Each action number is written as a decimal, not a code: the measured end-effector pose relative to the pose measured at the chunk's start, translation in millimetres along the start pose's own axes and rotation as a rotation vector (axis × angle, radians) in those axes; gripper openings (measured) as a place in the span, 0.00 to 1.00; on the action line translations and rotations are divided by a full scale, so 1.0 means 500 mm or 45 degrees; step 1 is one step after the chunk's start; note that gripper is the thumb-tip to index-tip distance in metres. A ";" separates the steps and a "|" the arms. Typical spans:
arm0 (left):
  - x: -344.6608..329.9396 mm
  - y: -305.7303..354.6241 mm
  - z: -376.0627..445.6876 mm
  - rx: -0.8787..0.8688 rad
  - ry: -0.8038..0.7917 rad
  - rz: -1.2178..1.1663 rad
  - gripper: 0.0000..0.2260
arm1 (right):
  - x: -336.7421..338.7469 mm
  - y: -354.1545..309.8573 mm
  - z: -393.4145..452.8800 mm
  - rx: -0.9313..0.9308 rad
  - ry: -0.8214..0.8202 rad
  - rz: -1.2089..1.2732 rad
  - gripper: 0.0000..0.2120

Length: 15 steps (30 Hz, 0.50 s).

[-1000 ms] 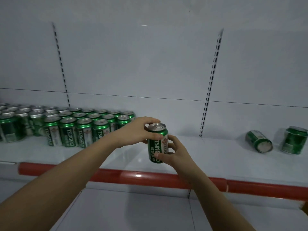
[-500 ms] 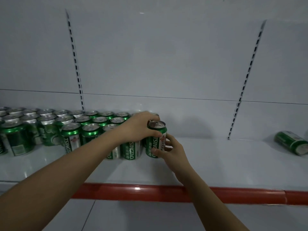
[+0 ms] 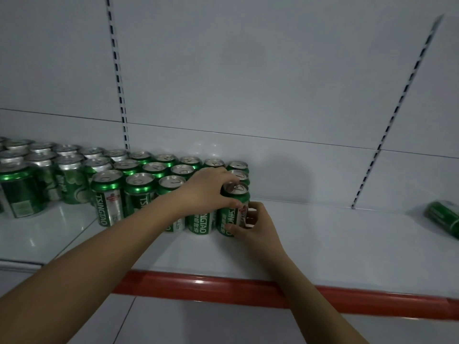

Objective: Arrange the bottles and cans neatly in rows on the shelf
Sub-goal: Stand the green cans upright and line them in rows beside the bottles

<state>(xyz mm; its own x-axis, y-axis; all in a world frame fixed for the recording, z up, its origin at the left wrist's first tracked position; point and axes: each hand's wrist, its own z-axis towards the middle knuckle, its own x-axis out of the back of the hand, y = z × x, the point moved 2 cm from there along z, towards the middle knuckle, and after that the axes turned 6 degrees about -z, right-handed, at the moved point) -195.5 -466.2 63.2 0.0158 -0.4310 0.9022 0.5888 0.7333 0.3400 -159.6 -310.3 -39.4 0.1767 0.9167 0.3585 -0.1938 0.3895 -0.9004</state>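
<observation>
the can stands upright on the white shelf at the right end of the front row of green cans, touching its neighbour. the left hand curls over its top and upper side, fingers on the rim. the right hand grips its lower right side, thumb on the front and fingers bent round behind. far right, well apart, a lone can lies on its side. a red strip edges the shelf front.
</observation>
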 end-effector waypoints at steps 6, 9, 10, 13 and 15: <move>-0.003 -0.005 -0.003 0.008 0.017 -0.058 0.28 | -0.002 0.004 -0.001 0.009 -0.006 -0.019 0.26; -0.002 -0.004 0.001 -0.004 0.009 -0.024 0.29 | 0.000 0.004 0.000 0.002 -0.029 -0.047 0.28; -0.003 -0.003 0.002 -0.016 0.012 -0.004 0.29 | 0.002 0.004 0.000 -0.009 -0.056 -0.042 0.29; -0.004 0.008 -0.004 -0.071 0.054 0.082 0.31 | 0.021 0.001 0.000 -0.091 -0.154 -0.024 0.34; -0.006 0.022 -0.007 -0.110 0.115 0.122 0.31 | 0.050 -0.006 0.000 -0.161 -0.185 -0.087 0.35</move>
<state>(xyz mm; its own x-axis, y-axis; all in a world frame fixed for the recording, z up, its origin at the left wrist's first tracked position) -186.3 -458.5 63.2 0.1453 -0.4099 0.9005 0.6486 0.7268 0.2261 -154.8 -288.7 -27.7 0.0426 0.8952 0.4437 -0.0621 0.4456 -0.8931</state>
